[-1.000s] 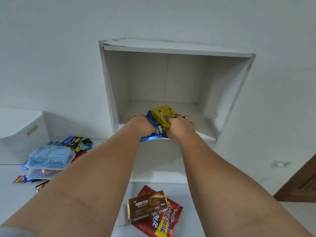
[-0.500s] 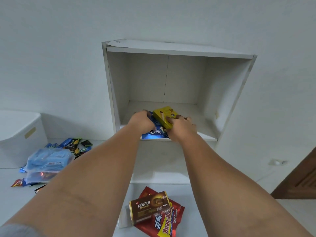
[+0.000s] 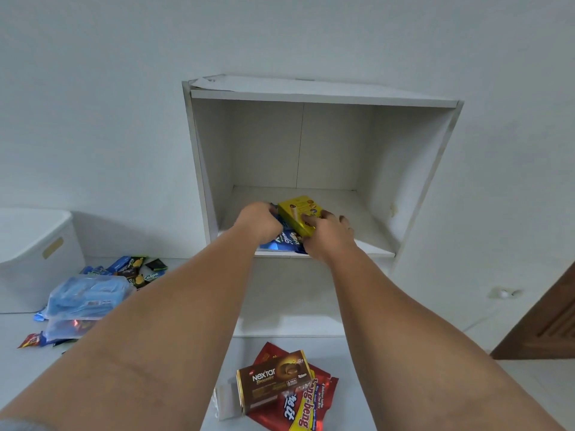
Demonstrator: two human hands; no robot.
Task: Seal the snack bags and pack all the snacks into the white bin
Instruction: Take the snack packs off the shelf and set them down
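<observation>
Fingers (image 3: pixel 311 219) of our right hand (image 3: pixel 326 236) curl onto the near end of the yellow box (image 3: pixel 295 213) and pinch it. Our left hand (image 3: pixel 259 222) is clenched over the blue packet (image 3: pixel 284 242) beneath the box, though we cannot see where its fingertips sit. Both snacks lie at the front edge of the shelf (image 3: pixel 373 244), left of its middle. The box leans on the packet, with its long axis running away from us toward the back wall.

The white bin (image 3: pixel 37 247) stands well apart to the left, against the wall at the far left edge of the floor (image 3: pixel 357 368). We judge the carry must swing that way, and our left hand is the nearer one.

We cannot see what the bin holds from this angle. The shelf holds only these two snacks. Between bin and shelf lie two clear bags (image 3: pixel 87 295) stuffed with blue and red packets, and we cannot tell whether they are sealed. Loose packets (image 3: pixel 137 265) lie just behind them. Near us, a brown box (image 3: pixel 273 379) rests on a red bag (image 3: pixel 326 387).
</observation>
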